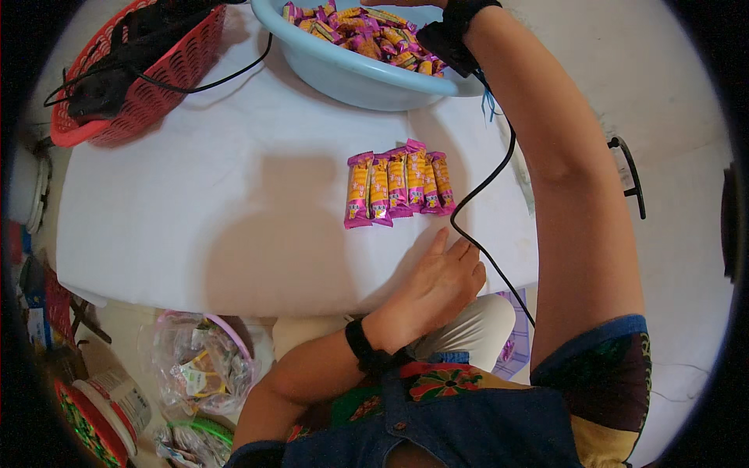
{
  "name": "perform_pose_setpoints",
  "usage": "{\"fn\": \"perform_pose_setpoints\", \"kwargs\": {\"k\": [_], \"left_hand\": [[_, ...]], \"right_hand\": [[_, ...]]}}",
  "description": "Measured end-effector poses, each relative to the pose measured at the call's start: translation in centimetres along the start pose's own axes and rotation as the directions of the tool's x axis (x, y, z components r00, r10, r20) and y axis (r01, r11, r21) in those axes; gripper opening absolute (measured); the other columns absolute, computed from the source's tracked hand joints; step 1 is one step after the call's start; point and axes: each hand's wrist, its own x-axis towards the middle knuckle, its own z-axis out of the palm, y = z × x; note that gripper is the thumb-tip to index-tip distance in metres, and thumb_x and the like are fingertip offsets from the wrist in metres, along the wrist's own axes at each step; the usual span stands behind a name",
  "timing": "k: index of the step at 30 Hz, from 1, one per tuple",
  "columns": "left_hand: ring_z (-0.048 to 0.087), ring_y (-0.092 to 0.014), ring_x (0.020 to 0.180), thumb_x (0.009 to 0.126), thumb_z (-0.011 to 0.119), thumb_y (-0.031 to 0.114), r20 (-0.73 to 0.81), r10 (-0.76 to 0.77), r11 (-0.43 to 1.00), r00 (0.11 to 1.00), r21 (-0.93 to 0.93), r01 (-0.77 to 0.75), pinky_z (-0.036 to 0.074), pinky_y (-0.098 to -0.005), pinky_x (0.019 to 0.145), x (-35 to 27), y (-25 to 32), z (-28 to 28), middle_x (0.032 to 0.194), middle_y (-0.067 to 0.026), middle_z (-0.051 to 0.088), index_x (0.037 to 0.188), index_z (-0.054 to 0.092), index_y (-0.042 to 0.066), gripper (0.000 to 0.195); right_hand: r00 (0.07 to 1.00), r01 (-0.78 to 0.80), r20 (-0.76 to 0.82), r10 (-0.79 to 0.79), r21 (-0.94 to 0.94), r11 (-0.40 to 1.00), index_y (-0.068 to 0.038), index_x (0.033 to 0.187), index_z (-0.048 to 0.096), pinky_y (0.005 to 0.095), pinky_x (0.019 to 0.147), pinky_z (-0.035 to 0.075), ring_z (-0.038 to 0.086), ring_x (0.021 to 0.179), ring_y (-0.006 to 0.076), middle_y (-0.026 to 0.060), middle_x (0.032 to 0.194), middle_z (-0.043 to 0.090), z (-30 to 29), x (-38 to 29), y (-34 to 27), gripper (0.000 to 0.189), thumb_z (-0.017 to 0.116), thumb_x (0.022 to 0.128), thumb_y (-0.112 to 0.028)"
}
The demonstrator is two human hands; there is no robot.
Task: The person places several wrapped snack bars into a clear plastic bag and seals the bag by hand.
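Observation:
Several wrapped snack bars in purple and yellow packets (pixel 398 184) lie side by side in a row on the white-covered table (pixel 146 216). Just below the row, near the table's front edge, my left hand (pixel 439 278) rests with its back up; its curled fingers partly hide what is under them, and no held object shows. My right hand (pixel 404 2) is at the top rim of the picture, over a light blue plastic basin (pixel 363 76) heaped with the same kind of packets (pixel 374 35). Most of that hand is cut off, so its grip cannot be seen.
A red plastic basket (pixel 169 82) with black devices and a cable stands at the upper left. A black cable (pixel 497 169) runs from my right wrist down past the packets. Below the table's front edge are a pink-rimmed container (pixel 234 339) with clear bags and a white bucket (pixel 120 403).

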Motion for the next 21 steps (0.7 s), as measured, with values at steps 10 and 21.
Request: {"fn": "perform_pose_setpoints", "kwargs": {"k": [10,21], "left_hand": [[0.053,-0.029,0.12,0.079,0.069,0.029,-0.018,-0.03,0.999,0.999,-0.02,0.03,0.035,-0.0517,0.106,-0.8,-0.7,0.2,0.121,-0.015,0.06,0.111,0.064,0.006,0.04],[0.057,-0.029,0.114,0.079,0.067,0.028,-0.067,-0.01,1.0,0.998,0.0,0.01,0.038,-0.051,0.103,-0.4,-0.9,0.4,0.115,-0.0145,0.061,0.105,0.063,0.005,0.035]], "right_hand": [[0.992,-0.075,0.112,0.065,0.088,0.993,-0.008,0.099,0.074,0.0401,0.083,0.052,0.067,0.092,0.0322,0.0186,0.099,0.071,2.3,0.7,-1.5,0.035,0.076,0.075,-0.034],[0.991,0.018,0.132,-0.018,-0.005,1.0,-0.009,0.097,0.075,0.041,0.082,0.053,0.068,0.09,0.032,0.0153,0.093,0.072,5.0,1.7,-1.8,0.029,0.074,0.076,-0.029]]}}
